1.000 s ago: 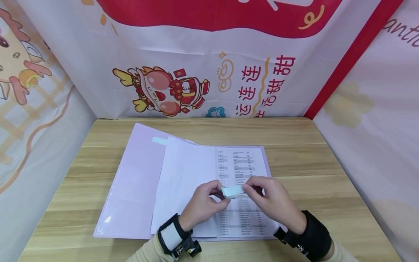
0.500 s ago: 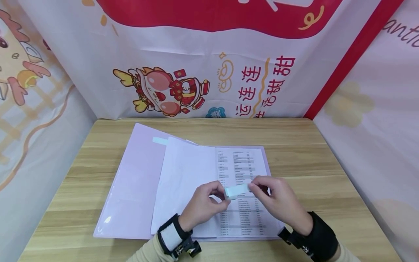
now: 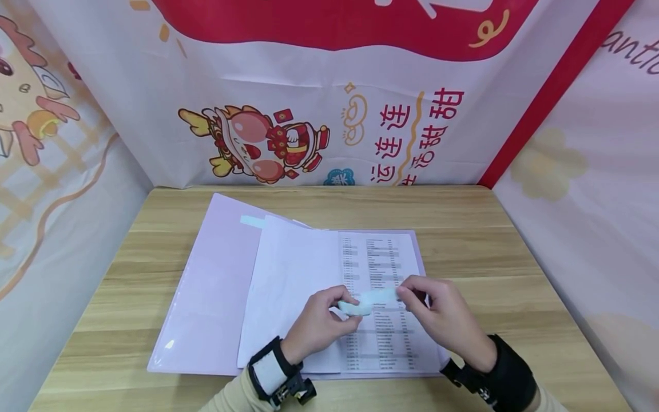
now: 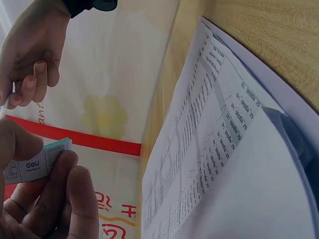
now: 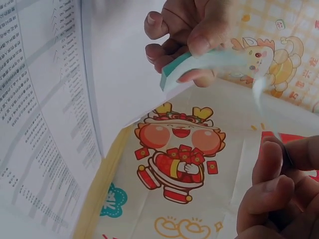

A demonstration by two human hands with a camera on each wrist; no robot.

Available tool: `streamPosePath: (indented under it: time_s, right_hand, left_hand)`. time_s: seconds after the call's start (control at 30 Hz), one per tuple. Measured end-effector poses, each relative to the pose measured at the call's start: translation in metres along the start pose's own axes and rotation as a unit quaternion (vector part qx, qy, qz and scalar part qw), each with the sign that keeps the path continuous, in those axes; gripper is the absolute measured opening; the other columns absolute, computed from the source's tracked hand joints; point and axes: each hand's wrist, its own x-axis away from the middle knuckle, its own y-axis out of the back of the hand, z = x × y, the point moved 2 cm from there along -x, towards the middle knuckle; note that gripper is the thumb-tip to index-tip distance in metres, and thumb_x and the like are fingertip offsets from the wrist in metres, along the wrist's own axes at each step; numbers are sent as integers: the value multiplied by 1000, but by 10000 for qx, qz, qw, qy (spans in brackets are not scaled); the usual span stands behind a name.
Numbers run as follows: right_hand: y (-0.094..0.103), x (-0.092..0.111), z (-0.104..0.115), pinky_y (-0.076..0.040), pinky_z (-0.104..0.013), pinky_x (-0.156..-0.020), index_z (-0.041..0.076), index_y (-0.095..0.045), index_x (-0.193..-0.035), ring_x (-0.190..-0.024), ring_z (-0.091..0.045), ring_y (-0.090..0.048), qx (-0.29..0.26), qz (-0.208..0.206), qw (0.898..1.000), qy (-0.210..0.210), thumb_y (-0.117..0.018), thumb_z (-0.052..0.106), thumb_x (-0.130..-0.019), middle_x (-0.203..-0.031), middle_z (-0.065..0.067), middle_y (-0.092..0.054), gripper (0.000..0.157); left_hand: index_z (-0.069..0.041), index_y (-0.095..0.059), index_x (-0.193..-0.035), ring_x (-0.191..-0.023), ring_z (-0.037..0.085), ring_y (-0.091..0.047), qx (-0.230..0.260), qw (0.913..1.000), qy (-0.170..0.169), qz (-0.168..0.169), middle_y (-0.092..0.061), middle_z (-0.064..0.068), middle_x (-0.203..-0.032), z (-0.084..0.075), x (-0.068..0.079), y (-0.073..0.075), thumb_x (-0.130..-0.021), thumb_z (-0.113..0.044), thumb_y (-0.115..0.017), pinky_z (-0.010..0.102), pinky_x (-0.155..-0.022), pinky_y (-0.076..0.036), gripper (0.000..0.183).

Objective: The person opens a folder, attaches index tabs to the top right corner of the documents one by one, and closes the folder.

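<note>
My left hand (image 3: 324,317) pinches a small pad of light teal sticky notes (image 3: 354,309) between thumb and fingers. Its pale backing, printed "deli", shows in the left wrist view. In my right hand (image 3: 445,315), thumb and fingertips pinch the end of a thin sticky note strip (image 3: 380,296). That strip curves in the right wrist view, its far part overlapping the pad, blurred. Both hands are over an open lilac folder (image 3: 201,309). Under them, on its right side, lies a sheet printed with a table (image 3: 393,343); a blank white page (image 3: 288,269) lies to the left.
One teal strip (image 3: 251,221) sticks out from the pages near the folder's upper left. The folder rests on a wooden table (image 3: 515,297). Printed cloth walls (image 3: 298,68) rise behind it and at both sides.
My right hand has moved right, drawing the strip out further from the pad. The pad has turned in my left hand and shows more. Folder and pages have stayed put.
</note>
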Motion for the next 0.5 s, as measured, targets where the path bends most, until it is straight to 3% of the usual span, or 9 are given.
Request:
streamPosePath:
  time_s: [0.17, 0.4, 0.5]
  right_hand:
    - [3, -1, -1, -33, -22, -44, 27, -60, -74, -49, -6, -41, -43, -233, 9997, 76, -58, 19, -93, -61, 13, -50, 21]
    - [3, -2, -9, -35, -23, -45, 27, -61, -75, -50, -8, -43, 150, -229, 9995, -178, -58, 23, -93, -62, 12, -51, 19]
    - [4, -3, -14, -36, -23, -46, 25, -61, -76, -51, -9, -45, 220, -272, 9988, -329, -58, 25, -94, -62, 11, -51, 18]
  left_hand:
    - [-21, -63, -93, -68, 20, -59, -170, 9998, 49, -47, -62, -6, -98, 0, 1, 2, -79, -14, -71, 26, -52, -50, 18]
    - [-21, -62, -100, -91, 16, -59, -273, 9996, 60, 4, -63, -7, -101, 0, 2, 0, -79, -14, -71, 33, -76, -50, 24]
    - [-24, -63, -98, -93, 14, -58, -498, 9986, 147, 137, -62, -9, -101, -1, 3, -4, -78, -17, -73, 32, -79, -49, 24]
